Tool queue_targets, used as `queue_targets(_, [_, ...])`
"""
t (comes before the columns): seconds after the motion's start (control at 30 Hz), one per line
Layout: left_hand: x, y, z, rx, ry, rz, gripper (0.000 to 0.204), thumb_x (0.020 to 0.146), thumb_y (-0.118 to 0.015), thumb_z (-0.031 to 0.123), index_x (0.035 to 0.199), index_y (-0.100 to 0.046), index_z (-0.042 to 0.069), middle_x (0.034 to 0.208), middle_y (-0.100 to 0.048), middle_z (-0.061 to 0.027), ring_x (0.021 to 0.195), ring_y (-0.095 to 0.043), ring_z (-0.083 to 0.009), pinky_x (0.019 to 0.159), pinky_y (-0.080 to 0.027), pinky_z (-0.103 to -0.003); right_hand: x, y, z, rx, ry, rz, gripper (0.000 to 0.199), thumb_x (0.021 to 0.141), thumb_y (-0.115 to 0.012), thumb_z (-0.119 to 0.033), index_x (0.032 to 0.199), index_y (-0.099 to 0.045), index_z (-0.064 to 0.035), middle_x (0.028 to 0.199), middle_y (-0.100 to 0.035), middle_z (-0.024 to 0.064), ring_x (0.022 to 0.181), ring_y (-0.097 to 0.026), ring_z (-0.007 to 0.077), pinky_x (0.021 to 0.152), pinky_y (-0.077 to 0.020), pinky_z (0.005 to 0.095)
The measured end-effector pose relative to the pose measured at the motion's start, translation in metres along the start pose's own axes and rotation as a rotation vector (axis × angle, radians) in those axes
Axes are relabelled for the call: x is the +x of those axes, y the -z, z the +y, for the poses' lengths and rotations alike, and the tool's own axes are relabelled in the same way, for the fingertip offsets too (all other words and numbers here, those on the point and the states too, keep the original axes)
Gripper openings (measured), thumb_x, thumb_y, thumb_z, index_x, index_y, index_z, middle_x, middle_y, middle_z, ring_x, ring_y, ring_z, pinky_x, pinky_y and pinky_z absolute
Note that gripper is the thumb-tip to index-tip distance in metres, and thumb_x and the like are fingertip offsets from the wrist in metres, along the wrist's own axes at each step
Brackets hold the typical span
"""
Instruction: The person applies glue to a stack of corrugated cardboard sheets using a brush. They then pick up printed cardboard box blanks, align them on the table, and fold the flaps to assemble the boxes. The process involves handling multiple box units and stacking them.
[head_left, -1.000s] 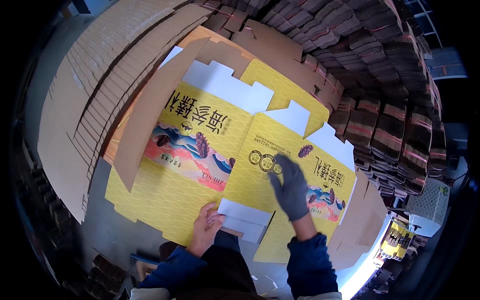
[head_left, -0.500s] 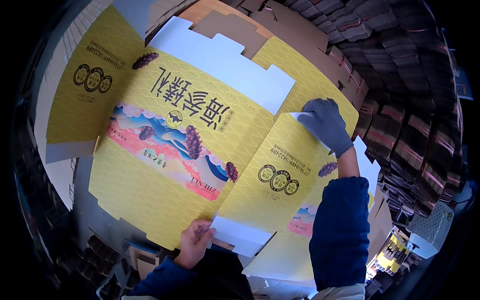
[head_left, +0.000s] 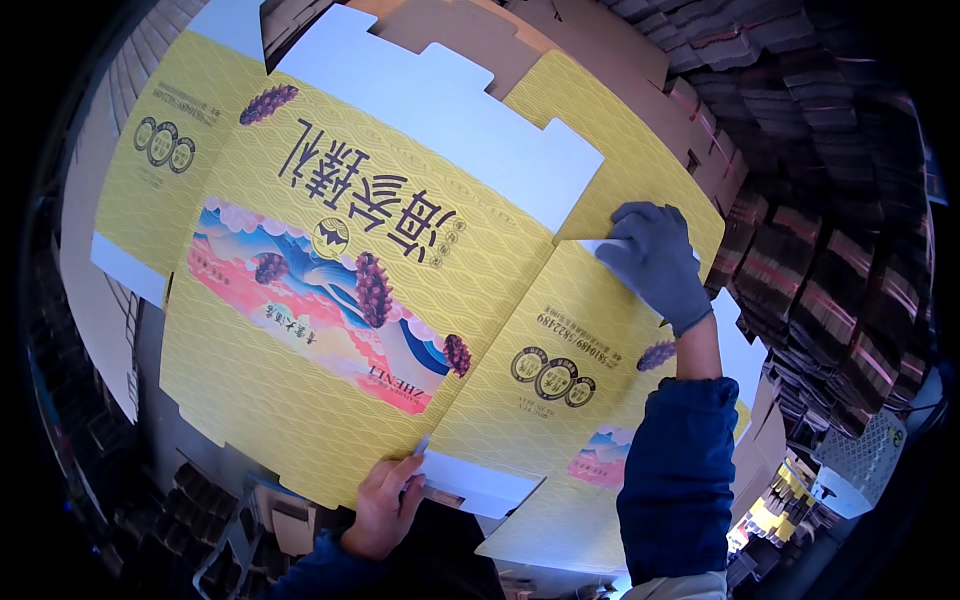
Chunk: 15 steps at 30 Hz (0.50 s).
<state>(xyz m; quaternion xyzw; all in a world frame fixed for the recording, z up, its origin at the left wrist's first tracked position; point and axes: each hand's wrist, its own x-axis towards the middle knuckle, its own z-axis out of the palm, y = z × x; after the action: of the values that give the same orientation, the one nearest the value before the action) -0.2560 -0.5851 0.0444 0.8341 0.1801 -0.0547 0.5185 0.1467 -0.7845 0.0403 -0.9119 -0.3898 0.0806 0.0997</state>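
A large unfolded yellow carton [head_left: 290, 430], printed with dark lettering, sea cucumbers and a pink-and-blue landscape, spreads out before me with white flaps along its far and near edges. My bare left hand [head_left: 388, 500] is closed on its near edge, by the crease beside the small white near flap [head_left: 485, 488]. On the right-hand panel, my right hand [head_left: 660, 265] in a grey glove grips the far edge, where a white tab [head_left: 592, 243] shows beside its fingers. The glove hides the fingertips. The left panel [head_left: 150, 170] lies nearly level with the middle one.
Brown cardboard [head_left: 455, 68] lies beneath and beyond the carton. Bundles of dark flat cardboard [head_left: 790, 260] are stacked along the right. At the lower right are a light plastic basket [head_left: 860, 465] and yellow printed pieces [head_left: 775, 505]. A metal-framed chair or stand [head_left: 238, 545] is at lower left.
The carton's left panel, raised at an angle before, has come down flatter. The middle panel has shifted slightly left and nearer. Both hands keep their holds, the right slightly lower.
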Motion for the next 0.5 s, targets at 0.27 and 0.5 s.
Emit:
queue_targets(0.27, [0.0014, 0.0068, 0.0049, 0.067, -0.019, -0.054, 0.038, 0.08, -0.068, -0.001, 0.117, -0.062, 0.002, 0.087, -0.063, -0.0133, 0.078, -0.062, -0.0324, 0.069, -0.051, -0.042, -0.0002, -0.0013, -0.0081, -0.025, 0.018, 0.014, 0.027, 0.078, -0.074, -0.036, 0.082, -0.07, -0.0097, 0.104, -0.065, 0.0039, 0.096, -0.059, 0.0246, 0.093, -0.0363, 0.0435])
queue_targets(0.5, [0.0045, 0.0052, 0.0024, 0.076, -0.055, -0.046, 0.039, 0.081, -0.068, -0.003, 0.119, -0.061, 0.001, 0.081, -0.059, -0.0142, 0.073, -0.06, -0.0303, 0.065, -0.049, -0.038, -0.0006, -0.0027, -0.0103, -0.024, 0.015, 0.04, 0.027, 0.077, -0.075, -0.036, 0.081, -0.07, -0.0094, 0.101, -0.063, 0.0039, 0.094, -0.058, 0.0246, 0.092, -0.0362, 0.0427])
